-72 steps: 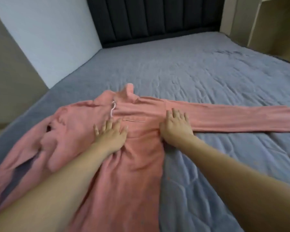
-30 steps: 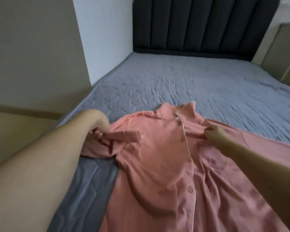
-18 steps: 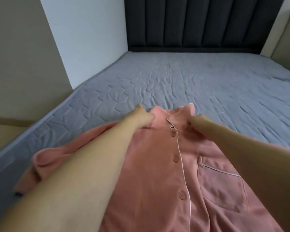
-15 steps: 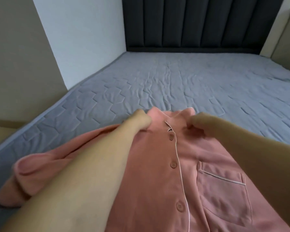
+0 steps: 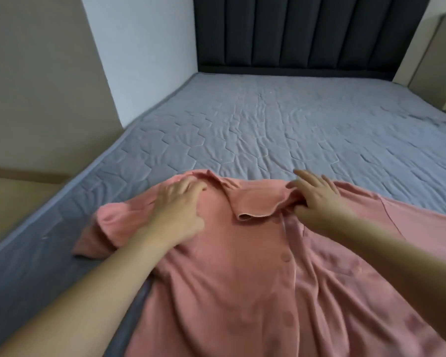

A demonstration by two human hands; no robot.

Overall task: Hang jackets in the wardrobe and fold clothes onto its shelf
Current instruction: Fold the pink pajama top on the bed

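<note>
The pink button-front shirt (image 5: 255, 266) lies face-up on the grey quilted mattress (image 5: 268, 130), collar rumpled. Left hand (image 5: 178, 204) rests on the shoulder, fingers loosely bent; right hand (image 5: 317, 199) presses flat beside the collar. Neither grips. Risk: bunched left sleeve (image 5: 108, 228) folds crooked unless spread.

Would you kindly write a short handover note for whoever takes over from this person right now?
Left hand: open, resting flat on the pink button-front cotton shirt near its collar.
Right hand: open, fingers spread on the shirt's other shoulder.
The shirt lies face up, buttoned, on the grey quilted mattress, one sleeve bunched at the left edge.
Done: shirt laid out.
Left: fold it and carry it to the wardrobe shelf; no wardrobe or jackets in view.
</note>
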